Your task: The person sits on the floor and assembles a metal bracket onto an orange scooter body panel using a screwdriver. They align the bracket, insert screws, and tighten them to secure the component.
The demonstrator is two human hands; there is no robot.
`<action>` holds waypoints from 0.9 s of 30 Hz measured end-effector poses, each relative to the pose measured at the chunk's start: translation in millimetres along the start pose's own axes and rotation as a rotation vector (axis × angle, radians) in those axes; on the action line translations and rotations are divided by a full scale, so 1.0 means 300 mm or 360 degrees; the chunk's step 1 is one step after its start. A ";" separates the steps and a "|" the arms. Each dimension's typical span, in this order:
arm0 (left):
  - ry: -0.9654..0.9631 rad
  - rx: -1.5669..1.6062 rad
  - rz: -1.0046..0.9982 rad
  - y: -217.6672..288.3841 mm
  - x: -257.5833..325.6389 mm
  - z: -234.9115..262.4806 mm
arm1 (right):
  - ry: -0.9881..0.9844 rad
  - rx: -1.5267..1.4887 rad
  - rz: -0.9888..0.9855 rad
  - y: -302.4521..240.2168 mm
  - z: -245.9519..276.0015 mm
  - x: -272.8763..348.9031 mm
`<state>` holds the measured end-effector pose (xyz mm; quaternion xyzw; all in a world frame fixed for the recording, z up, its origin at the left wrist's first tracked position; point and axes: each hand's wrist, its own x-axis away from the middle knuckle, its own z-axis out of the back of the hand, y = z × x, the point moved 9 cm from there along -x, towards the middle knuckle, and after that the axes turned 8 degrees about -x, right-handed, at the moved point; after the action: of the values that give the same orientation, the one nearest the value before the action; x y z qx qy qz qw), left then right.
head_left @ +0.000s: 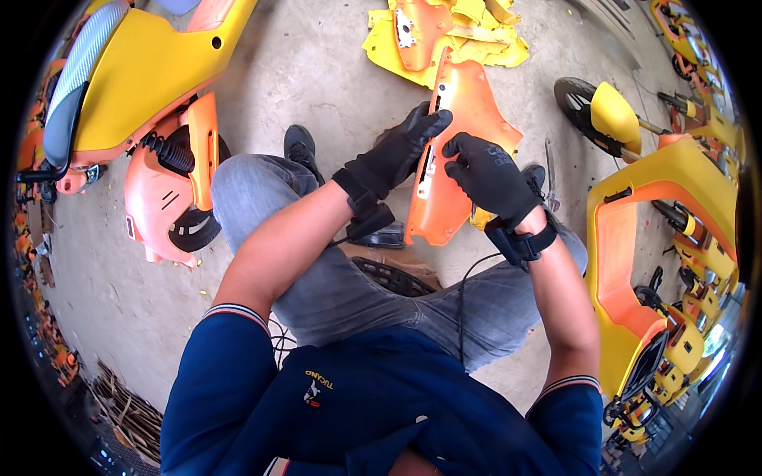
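Observation:
An orange plastic body panel (468,95) stands tilted in front of me, between my knees. Holes and a whitish strip run along its left edge. My left hand (397,155), in a black glove, grips that edge with the thumb over it. Above the panel's middle, my gloved right hand (492,174) is closed with the fingers curled together. Whatever its fingertips may pinch is too small or hidden. Black straps with small boxes circle both wrists. A bit of yellow plastic (481,218) shows below the right hand, behind the panel.
Yellow panels (500,54) lie piled ahead, an orange piece (421,36) on top. A long metal tool (550,174) rests on the concrete floor by my right foot. Yellow scooters flank me, left (151,71) and right (698,174). A black cable (463,301) crosses my lap.

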<state>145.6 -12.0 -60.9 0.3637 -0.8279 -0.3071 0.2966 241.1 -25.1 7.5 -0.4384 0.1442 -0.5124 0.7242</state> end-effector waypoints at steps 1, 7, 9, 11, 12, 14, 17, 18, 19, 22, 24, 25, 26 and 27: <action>0.0010 -0.0009 -0.0014 -0.001 -0.001 0.002 | 0.0060 0.0148 0.0082 0.012 -0.015 -0.012; 0.0024 -0.0053 0.0060 -0.007 0.009 -0.001 | 0.0190 0.0444 0.0156 0.043 -0.068 -0.067; 0.0019 -0.0072 0.0017 -0.003 0.009 -0.003 | 0.0220 0.0493 0.0175 0.037 -0.075 -0.072; 0.0013 -0.0092 -0.0022 0.007 0.008 -0.013 | 0.0243 0.0523 0.0203 0.027 -0.079 -0.071; 0.0029 -0.0088 -0.0038 0.008 0.009 -0.015 | 0.0249 0.0528 0.0225 0.020 -0.083 -0.069; 0.0060 -0.0083 -0.0071 0.013 0.011 -0.016 | 0.0247 0.0541 0.0249 0.013 -0.087 -0.066; 0.0037 -0.0071 -0.0039 0.006 0.009 -0.009 | 0.0232 0.0567 0.0220 0.018 -0.087 -0.065; 0.0041 -0.0066 -0.0010 0.003 0.010 -0.003 | 0.0237 0.0575 0.0186 0.020 -0.082 -0.068; 0.0045 -0.0061 0.0019 0.005 0.013 0.003 | 0.0242 0.0584 0.0153 0.021 -0.075 -0.070; 0.0007 0.0037 0.0016 0.005 0.004 -0.001 | 0.0230 0.0311 0.0124 0.023 -0.023 -0.056; 0.0017 0.0096 0.0011 0.005 0.001 0.001 | 0.0165 -0.0042 -0.0046 0.029 0.009 -0.049; 0.0046 0.0108 0.0024 0.003 0.002 0.004 | 0.0132 -0.0221 -0.0134 0.033 0.015 -0.042; 0.0076 0.0121 0.0037 0.001 0.004 0.008 | 0.0191 -0.0379 -0.0093 0.017 0.028 -0.031; 0.0083 0.0120 0.0030 0.002 0.003 0.009 | 0.0191 -0.0466 -0.0155 0.010 0.031 -0.018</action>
<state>142.9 -11.7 -61.8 0.3746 -0.8343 -0.2634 0.3070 246.8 -15.6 9.4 -0.5142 0.2390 -0.5456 0.6171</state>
